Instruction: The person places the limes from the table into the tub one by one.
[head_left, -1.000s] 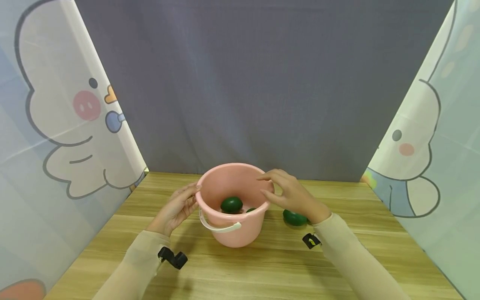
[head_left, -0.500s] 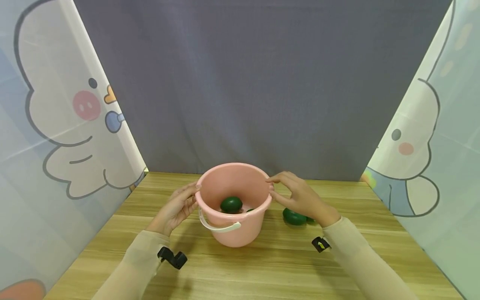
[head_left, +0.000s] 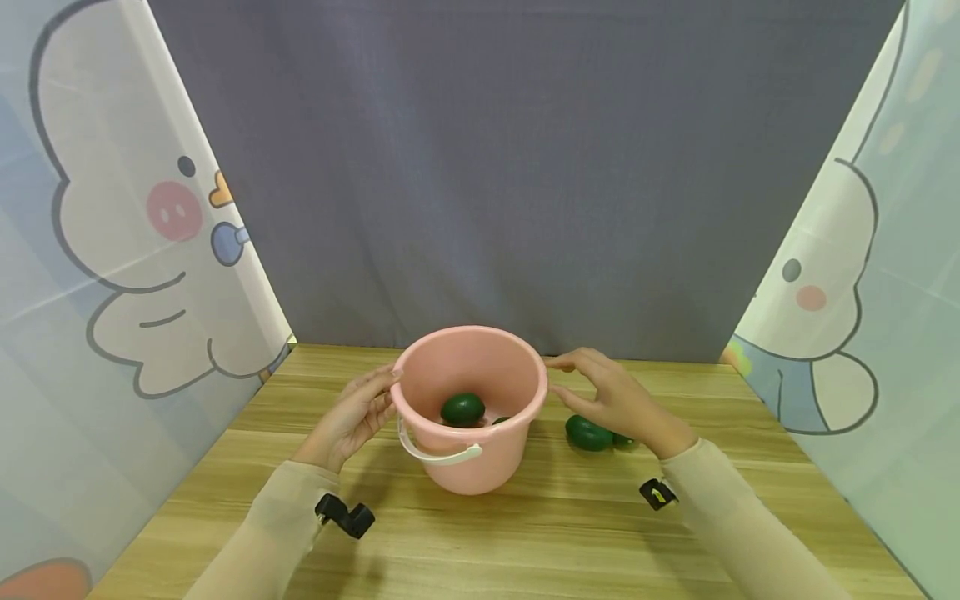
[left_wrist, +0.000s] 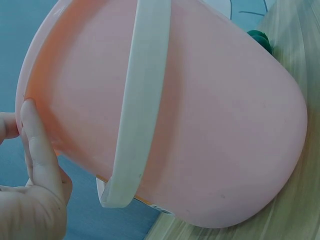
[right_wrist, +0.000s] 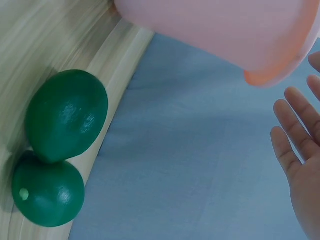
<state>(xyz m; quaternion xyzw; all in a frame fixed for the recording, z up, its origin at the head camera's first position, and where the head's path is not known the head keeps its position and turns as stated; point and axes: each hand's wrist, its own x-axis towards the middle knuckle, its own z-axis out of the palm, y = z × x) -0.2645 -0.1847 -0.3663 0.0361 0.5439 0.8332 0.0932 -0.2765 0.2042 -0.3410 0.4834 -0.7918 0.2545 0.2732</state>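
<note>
Right hand (head_left: 613,402) has drifted rightward, fingers relaxed, just beside the pink bucket (head_left: 480,475); left hand (head_left: 348,422) grips its left rim (head_left: 402,407).

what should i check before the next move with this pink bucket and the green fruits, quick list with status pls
1. Bucket upright on the table: ok, it stands upright.
2. Left grip on the rim: ok, thumb and fingers pinch it.
3. Right grip free of fruit: ok, it holds none; whether a fingertip touches the rim, cannot tell.
4. Handle out of the opening: ok, it hangs outside.
5. All fruits inside: not ok, two loose fruits lie on the table.
6. Count inside: cannot tell; one inner fruit shows well, plus a sliver of another, and the near wall may hide more.
</note>
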